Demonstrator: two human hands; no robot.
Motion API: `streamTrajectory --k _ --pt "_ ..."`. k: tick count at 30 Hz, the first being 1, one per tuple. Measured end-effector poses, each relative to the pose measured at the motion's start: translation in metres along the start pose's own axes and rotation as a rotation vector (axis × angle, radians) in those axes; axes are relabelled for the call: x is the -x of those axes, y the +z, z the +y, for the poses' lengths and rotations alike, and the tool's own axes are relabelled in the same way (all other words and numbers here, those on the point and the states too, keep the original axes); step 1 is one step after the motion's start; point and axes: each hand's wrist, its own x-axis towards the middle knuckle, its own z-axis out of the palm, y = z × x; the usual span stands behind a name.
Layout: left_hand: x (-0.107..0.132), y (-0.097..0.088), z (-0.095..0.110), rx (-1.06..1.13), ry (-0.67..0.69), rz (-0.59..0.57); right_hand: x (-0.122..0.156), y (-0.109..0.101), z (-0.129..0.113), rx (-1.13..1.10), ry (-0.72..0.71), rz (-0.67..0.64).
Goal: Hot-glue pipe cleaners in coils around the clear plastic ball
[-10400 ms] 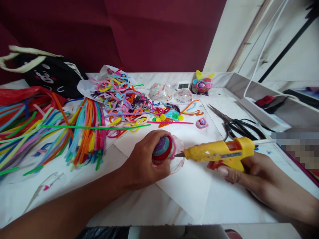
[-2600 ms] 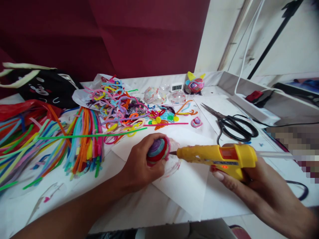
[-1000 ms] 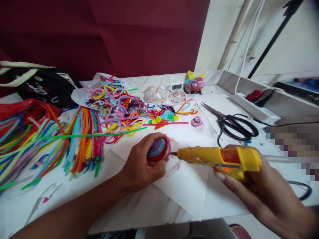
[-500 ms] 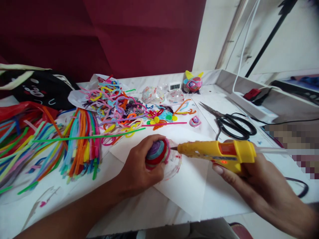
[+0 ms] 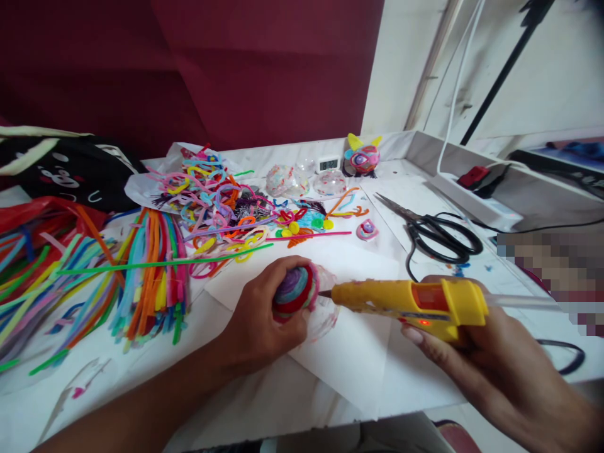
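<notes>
One left hand (image 5: pixel 264 314) clasping ball (image 5: pixel 293 290) over paper (image 5: pixel 349 368); one right hand (image 5: pixel 491 358) wrapped round glue gun (image 5: pixel 396 298), nozzle (image 5: pixel 326 293) at ball's pink edge (image 5: pixel 314 284). Step, seemingly: gluing that edge; next move calls for steady nozzle.

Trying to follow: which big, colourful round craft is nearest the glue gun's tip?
The striped craft in the left hand; the craft with yellow horns sits farther back.

Far centre: small white digital clock (image 5: pixel 328 165) shows dark numerals, too small to read with certainty. Near right: yellow glue gun (image 5: pixel 377 297) bears side label (image 5: pixel 415 314), lettering illegible.
</notes>
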Motion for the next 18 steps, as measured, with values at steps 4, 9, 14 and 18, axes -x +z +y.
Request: streamTrajectory --k 4,9,14,18 --pt "-0.0005 0.0000 0.0012 -0.013 -0.006 0.002 -0.0015 -0.0029 -0.0055 0.023 -0.127 -0.051" --pt "-0.0005 -0.0008 0.0000 -0.014 -0.009 -0.011 0.0004 -0.0010 -0.0040 -0.014 -0.148 -0.069" --pt "-0.0010 -0.0004 -0.0002 -0.008 -0.010 -0.010 0.0023 -0.0004 -0.0005 -0.011 -0.135 -0.092" --pt "0.0000 0.0001 0.0001 0.004 -0.032 -0.009 -0.0008 -0.0013 -0.0034 0.053 -0.156 -0.054"
